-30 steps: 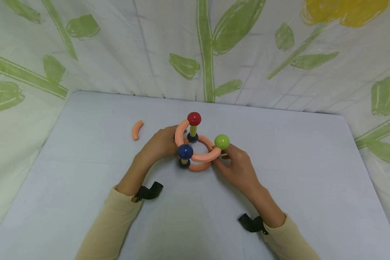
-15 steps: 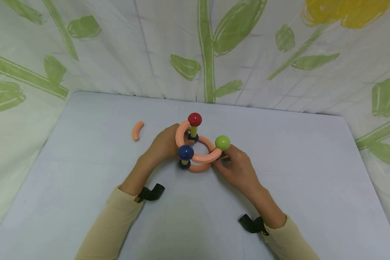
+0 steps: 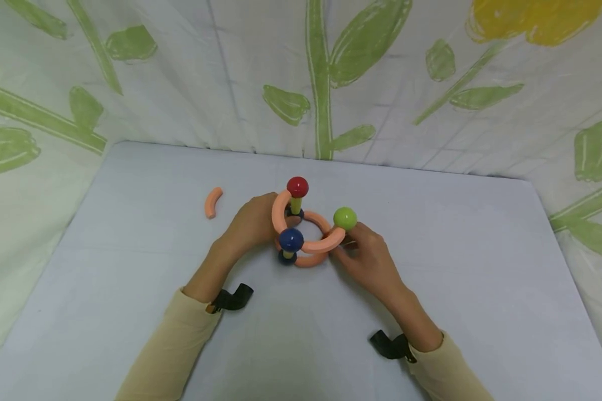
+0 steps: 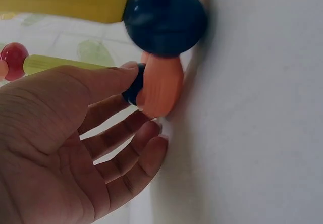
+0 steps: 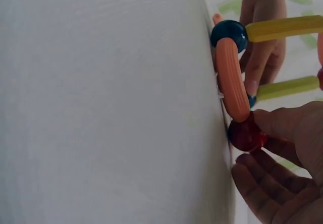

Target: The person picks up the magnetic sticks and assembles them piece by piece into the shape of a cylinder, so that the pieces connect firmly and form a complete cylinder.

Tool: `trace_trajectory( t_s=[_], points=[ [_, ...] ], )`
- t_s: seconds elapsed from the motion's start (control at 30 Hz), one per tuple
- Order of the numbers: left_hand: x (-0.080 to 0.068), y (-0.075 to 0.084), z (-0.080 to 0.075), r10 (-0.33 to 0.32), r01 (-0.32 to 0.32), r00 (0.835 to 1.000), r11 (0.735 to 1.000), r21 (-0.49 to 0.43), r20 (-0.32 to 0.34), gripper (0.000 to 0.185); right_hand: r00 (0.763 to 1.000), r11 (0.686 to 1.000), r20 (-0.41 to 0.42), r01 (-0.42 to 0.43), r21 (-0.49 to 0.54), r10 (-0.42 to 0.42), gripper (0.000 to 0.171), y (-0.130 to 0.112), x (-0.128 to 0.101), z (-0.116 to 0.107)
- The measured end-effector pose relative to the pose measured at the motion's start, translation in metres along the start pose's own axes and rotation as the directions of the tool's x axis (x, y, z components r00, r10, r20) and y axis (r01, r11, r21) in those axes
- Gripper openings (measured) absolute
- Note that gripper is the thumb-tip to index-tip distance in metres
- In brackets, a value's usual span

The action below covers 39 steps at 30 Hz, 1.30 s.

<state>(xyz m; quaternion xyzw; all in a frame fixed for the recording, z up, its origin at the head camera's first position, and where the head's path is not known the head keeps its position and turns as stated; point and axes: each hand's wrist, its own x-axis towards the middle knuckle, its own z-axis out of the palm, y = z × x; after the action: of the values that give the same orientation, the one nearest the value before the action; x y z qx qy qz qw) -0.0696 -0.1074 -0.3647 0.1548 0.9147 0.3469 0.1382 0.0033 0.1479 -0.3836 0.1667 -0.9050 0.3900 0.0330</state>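
Note:
A frame of balls and rods stands on the table in the head view. Its upper balls are red (image 3: 297,187), blue (image 3: 291,240) and lime green (image 3: 345,218), joined by orange curved rods (image 3: 279,211). Yellow-green straight rods (image 5: 282,28) link them to a lower ring of curved rods and balls. My left hand (image 3: 253,223) pinches the far lower dark blue ball (image 4: 132,90) with the thumb in front. On the right side, my right hand (image 3: 368,259) grips a dark red lower ball (image 5: 247,133) between thumb and fingers. Any rod beneath the lime green ball is hidden.
One loose orange curved rod (image 3: 213,203) lies on the white table (image 3: 145,267), left of the left hand. Behind the table's far edge hangs a white cloth (image 3: 190,83) painted with green leaves and a yellow flower.
The left thumb has come round to the inner side of the frame at the far lower ball. The upper blue ball has shifted slightly rightward and nearer; the red one dipped a little.

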Motion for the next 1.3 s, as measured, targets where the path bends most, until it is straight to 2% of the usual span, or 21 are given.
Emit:
trace_trajectory(
  t_s=[0.2, 0.4, 0.6, 0.9, 1.17, 1.3],
  points=[
    [0.0, 0.0, -0.004, 0.0, 0.0, 1.0, 1.0, 0.0, 0.014, 0.02, 1.0, 1.0, 0.001, -0.012, 0.005, 0.012, 0.029, 0.003, 0.005, -0.001],
    [0.0, -0.001, -0.006, 0.0, 0.0, 1.0, 1.0, -0.022, 0.0, 0.016, 0.998, 0.999, 0.029, -0.048, 0.019, 0.048, 0.025, 0.005, 0.014, -0.005],
    [-0.004, -0.004, -0.007, 0.0, 0.0, 1.0, 0.999, -0.045, -0.004, 0.022, 0.995, 0.997, 0.073, -0.073, 0.041, 0.069, 0.023, 0.005, 0.022, -0.01],
    [-0.006, -0.006, -0.011, 0.051, -0.051, 0.999, 0.998, -0.023, 0.0, 0.024, 0.994, 0.994, 0.065, -0.09, 0.059, 0.086, 0.019, 0.014, 0.03, -0.012],
    [-0.007, -0.008, -0.013, 0.064, -0.064, 0.998, 0.998, 0.01, -0.006, 0.027, 0.999, 0.997, 0.042, -0.016, 0.079, 0.013, 0.015, 0.015, 0.034, -0.009],
    [-0.007, -0.007, -0.014, 0.084, -0.084, 0.996, 0.996, 0.024, -0.003, 0.024, 1.0, 0.998, 0.003, 0.014, 0.066, -0.014, 0.013, 0.014, 0.034, -0.008]
  ],
)
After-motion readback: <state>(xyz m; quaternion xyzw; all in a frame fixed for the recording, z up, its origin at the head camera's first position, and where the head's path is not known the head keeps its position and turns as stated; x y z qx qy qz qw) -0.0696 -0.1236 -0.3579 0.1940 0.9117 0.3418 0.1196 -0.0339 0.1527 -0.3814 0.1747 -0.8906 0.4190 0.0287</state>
